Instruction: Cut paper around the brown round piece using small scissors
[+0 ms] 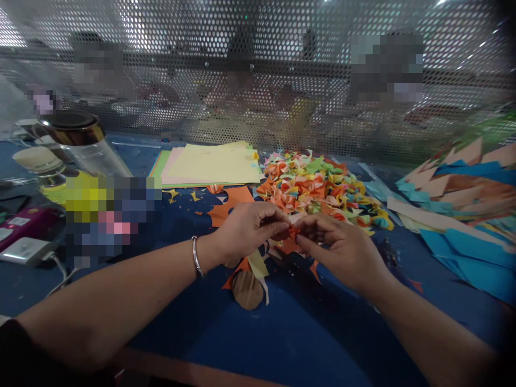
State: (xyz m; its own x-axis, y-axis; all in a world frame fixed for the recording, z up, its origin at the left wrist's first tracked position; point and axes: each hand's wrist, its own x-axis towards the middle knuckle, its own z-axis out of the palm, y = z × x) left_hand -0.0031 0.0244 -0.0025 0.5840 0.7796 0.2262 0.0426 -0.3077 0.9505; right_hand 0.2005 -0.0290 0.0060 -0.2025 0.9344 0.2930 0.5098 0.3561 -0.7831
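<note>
Perforated metal forms a screen (193, 32) across the top of the frame, above a dark blue tabletop (181, 333). Folded blue and peach sheets (467, 252) fan out along the right edge. A heap of curled paper pieces (314, 185), orange, yellow and pale green, spreads right of centre, beside a stack of coloured paper (213, 164) topped with yellow. A clear bottle (91, 150) with a dark lid stands tilted in the upper left.

At the centre, the person's left hand (252, 226) and right hand (342, 244) meet in front of the heap, each with thumb and fingers drawn narrow. Below the left hand lies a round brown disc (248, 290); a silver bangle (196, 255) circles that wrist. Smallest is an orange paper piece (293, 232), held between the fingertips of both hands; more orange shows just below it, whether joined or separate cannot be told.
</note>
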